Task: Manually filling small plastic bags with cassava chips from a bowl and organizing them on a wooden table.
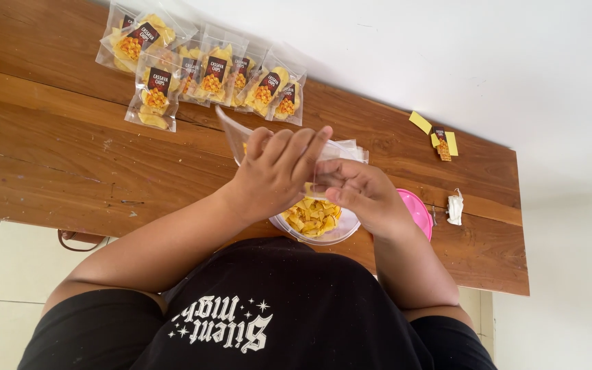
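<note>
My left hand holds a clear plastic pouch open above the wooden table, fingers wrapped over its mouth. My right hand meets it at the pouch's opening, fingertips pinching a yellow chip at the rim. Directly beneath both hands stands a clear round bowl filled with yellow chips. A pink lid lies just right of the bowl, partly hidden by my right wrist.
Several filled, labelled chip pouches lie in a row along the table's far edge by the white wall. Yellow and dark label stickers sit at the far right, and a crumpled white scrap lies near the pink lid.
</note>
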